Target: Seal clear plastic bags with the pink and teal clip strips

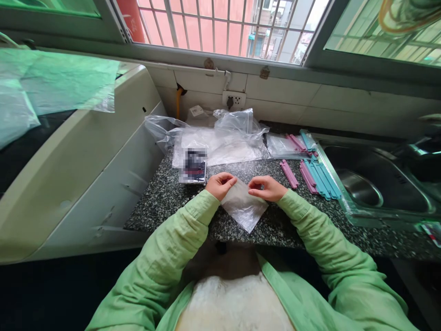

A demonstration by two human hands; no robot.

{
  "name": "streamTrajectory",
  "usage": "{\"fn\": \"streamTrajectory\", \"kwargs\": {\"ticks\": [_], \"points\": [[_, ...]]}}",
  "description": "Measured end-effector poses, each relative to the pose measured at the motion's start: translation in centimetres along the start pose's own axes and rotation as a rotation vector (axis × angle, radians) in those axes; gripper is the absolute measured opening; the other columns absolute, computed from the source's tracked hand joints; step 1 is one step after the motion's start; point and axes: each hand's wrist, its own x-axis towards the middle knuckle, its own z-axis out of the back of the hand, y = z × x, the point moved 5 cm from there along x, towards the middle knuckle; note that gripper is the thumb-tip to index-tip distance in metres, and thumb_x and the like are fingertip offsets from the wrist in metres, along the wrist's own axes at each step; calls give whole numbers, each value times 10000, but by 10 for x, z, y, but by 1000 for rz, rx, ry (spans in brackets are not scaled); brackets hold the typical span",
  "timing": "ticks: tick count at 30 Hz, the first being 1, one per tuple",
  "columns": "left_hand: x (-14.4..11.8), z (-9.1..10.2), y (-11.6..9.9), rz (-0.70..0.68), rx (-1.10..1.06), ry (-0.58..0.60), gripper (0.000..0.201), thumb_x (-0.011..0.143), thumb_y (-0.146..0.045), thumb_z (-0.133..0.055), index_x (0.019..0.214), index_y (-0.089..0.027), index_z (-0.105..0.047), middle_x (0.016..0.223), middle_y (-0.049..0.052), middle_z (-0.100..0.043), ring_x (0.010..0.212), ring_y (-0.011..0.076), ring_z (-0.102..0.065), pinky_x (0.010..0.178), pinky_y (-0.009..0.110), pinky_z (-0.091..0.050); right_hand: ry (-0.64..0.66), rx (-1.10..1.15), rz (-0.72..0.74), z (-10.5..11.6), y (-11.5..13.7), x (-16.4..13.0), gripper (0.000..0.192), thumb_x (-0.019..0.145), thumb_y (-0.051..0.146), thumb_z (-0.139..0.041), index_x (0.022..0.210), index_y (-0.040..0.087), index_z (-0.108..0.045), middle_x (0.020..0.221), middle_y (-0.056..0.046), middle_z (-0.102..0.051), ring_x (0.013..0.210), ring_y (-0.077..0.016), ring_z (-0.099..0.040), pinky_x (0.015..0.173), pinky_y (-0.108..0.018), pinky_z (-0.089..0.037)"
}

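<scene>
Head view. Item: small clear bag (245, 207) on the stone counter (165, 202), near its front edge. Our left hand (220, 185) and right hand (267, 187) pinch its top corners. Step, we judge: working the mouth open; next needs a clip (289, 174).

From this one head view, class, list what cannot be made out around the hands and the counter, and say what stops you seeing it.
- Fingertips of the left hand and right hand: curled over the small clear bag, so the grip is unclear.
- Bag contents: film too pale to tell.
- Dark packet: label blurred.
- Heap of plastic bags: count lost in overlaps.
- Pink and blue strips: too small to identify.
- Sink: right side cut off.
</scene>
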Motion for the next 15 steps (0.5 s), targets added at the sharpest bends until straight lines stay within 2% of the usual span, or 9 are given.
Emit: {"fn": "streamTrajectory", "kwargs": {"ticks": [6,15], "points": [[-1,0,-1,-9,9,14,141,593,-260,-609,545,-128,-598,522,6,-571,513,91,-480,506,214,-396,-96,-34,45,-1,7,3,206,740,269,-487,646,114,-586,567,-14,-543,527,-74,-448,512,-187,-359],[1,0,-2,-146,115,57,149,637,-233,-573,552,-116,-607,529,8,-545,524,87,-473,509,209,-383,-105,-52,59,1,9,0,220,744,277,-488,631,114,-585,561,-17,-550,520,-73,-457,506,-183,-362]]}}
